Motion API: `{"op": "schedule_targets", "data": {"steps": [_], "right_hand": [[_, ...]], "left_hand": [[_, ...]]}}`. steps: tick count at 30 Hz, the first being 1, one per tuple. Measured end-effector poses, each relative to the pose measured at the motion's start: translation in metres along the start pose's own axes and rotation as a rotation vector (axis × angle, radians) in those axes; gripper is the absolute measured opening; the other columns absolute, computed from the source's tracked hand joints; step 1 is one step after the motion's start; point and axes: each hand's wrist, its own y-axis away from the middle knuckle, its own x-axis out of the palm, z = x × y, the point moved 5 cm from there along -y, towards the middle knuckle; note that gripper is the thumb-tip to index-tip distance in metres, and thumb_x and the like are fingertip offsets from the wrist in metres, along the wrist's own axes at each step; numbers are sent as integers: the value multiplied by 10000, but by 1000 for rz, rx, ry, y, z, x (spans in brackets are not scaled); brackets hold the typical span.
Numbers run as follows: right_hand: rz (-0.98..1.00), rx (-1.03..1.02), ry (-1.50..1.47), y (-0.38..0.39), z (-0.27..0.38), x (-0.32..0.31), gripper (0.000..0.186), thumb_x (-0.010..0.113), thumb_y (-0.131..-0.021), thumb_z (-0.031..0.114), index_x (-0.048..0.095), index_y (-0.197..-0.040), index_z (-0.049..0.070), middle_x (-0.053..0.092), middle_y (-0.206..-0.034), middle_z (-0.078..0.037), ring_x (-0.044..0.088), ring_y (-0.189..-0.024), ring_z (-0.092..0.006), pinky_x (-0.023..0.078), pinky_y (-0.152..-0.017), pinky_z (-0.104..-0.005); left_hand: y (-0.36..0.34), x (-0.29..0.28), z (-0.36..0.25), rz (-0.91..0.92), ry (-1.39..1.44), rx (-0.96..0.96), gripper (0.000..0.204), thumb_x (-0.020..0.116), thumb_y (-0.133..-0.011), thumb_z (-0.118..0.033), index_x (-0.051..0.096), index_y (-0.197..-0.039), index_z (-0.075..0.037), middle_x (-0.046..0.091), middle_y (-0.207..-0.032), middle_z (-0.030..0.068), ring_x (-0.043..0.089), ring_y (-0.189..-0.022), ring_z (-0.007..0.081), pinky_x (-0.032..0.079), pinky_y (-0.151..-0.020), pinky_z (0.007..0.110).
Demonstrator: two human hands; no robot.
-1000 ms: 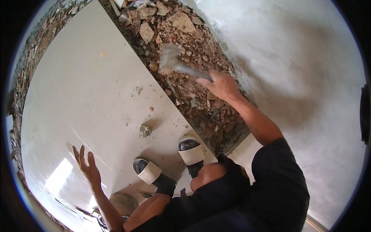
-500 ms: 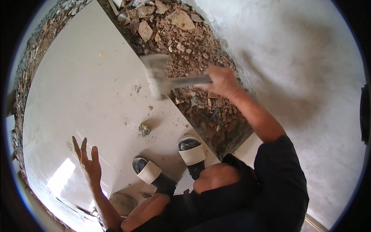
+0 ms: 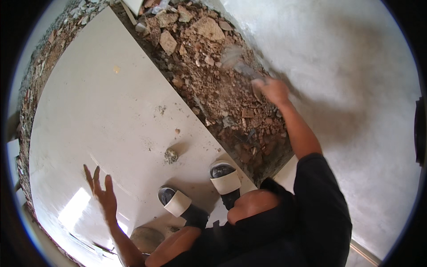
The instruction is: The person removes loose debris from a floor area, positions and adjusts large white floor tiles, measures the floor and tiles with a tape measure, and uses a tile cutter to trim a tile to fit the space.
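My right hand is closed round the handle of a hammer with a pale grey head. The hammer is smeared by motion and hangs over the strip of broken rubble on the right. Held up at the lower left, my left hand has its fingers spread and nothing in them. Below it lies the large glossy pale floor tile. A small lump of mortar sits on the tile in front of my feet, with crumbs scattered about it.
My feet, in white-strapped slides, stand on the tile. A pale wall rises along the right of the rubble. Loose stones and a broken chunk lie at the far end. More debris borders the tile's left edge.
My right hand has swung the hammer away from the tile's edge, rightward and farther off, over the rubble. My left hand stays raised with its fingers spread.
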Motion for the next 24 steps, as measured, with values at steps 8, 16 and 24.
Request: {"op": "schedule_targets", "data": {"steps": [8,16,24], "right_hand": [[-107,-235,39,19,20,37,605,438,-839,671,579,-680,104,483,-491,-9,510,-444,-136,422,-410,-316],[75,285,184,17,-46,-3,675,377,-806,743,593,-659,121,445,-441,2,478,-391,-137,397,-347,-270],[-204,-341,-66,32,-25,19,631,428,-839,673,602,-703,82,575,-570,-40,579,-489,-189,465,-424,-349]], "left_hand": [[3,15,13,-4,109,-79,425,509,-921,-331,513,-1257,-70,239,-1480,133,247,-1353,325,287,-1048,516],[-5,-16,5,-108,121,-167,404,494,-934,-307,500,-1268,-80,279,-1464,128,321,-1312,329,301,-1031,502],[1,6,-21,-1,-5,190,409,515,-928,-269,477,-1289,-80,234,-1484,116,272,-1344,320,291,-1054,495]]}}
